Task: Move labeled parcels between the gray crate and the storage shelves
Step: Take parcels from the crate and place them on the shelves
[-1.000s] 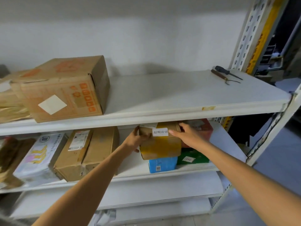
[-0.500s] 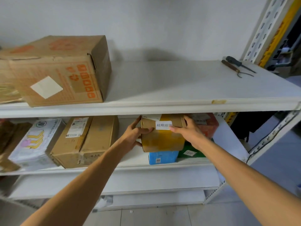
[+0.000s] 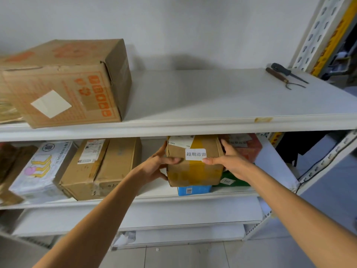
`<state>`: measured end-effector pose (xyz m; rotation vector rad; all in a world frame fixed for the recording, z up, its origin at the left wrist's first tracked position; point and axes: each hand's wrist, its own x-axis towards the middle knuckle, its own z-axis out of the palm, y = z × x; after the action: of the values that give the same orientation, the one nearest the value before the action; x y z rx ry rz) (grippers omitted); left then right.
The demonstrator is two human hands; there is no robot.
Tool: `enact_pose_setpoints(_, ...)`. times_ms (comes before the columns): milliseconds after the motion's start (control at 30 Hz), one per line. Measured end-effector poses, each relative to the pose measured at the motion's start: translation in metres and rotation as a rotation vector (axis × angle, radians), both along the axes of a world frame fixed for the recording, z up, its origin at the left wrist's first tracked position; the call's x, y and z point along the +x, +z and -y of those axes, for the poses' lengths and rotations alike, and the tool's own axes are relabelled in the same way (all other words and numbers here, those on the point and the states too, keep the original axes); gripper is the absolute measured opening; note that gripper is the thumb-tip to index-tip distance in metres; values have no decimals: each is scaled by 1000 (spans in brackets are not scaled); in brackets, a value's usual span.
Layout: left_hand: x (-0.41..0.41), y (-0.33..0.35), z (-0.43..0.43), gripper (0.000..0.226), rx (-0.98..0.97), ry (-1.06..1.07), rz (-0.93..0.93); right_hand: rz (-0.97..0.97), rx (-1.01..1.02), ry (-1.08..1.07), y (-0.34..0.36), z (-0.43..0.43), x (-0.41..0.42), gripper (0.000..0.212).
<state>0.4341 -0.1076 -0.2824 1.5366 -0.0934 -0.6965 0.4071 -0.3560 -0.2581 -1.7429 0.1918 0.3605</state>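
Parcel: brown cardboard box with white label (image 3: 195,163), sitting atop blue box (image 3: 193,190) on middle white shelf (image 3: 154,200).
Left hand (image 3: 154,167): gripping parcel's left side.
Right hand (image 3: 229,161): gripping its right side.

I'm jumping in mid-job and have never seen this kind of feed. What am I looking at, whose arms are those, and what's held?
No machine here: a person wears one wide-angle camera on the head, looking down at their own bare arms. The left hand and right hand grip the sides of a cardboard parcel with a white label, at the middle shelf, above a blue box and green box. A red box sits behind. The top shelf holds a large cardboard box and two hand tools.
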Motion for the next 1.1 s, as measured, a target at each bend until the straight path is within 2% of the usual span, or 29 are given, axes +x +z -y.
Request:
enact_pose_setpoints(100, -2, -2, -1, 87, -27, -1, 22, -27, 44, 30, -3, 2, -3, 151)
enact_pose_setpoints(233, -10, 4, 1, 103, -49, 31, 36, 44, 47, -10, -7, 3, -11, 151)
enact_pose_setpoints(500, -56, -7, -11, 103, -122, 30, 84, 183, -27, -4, -14, -5, -70, 121)
enact_pose_setpoints(667, -79, -12, -30, 107, -152, -61, 134, 259, -77, -81, -9, -28, -119, 90)
enact_pose_setpoints(767, -86, -14, -46, 107, -183, -139, 161, 283, -97, -161, -11, -52, -145, 94)
enact_pose_setpoints(933, -90, -12, -81, 94, -199, -320, 181, 278, -117, -356, -16, -106, -187, 92)
enact_pose_setpoints(1100, -107, -6, -100, 91, -210, -426, 147, 267, -147, -484, -10, -141, -226, 96)
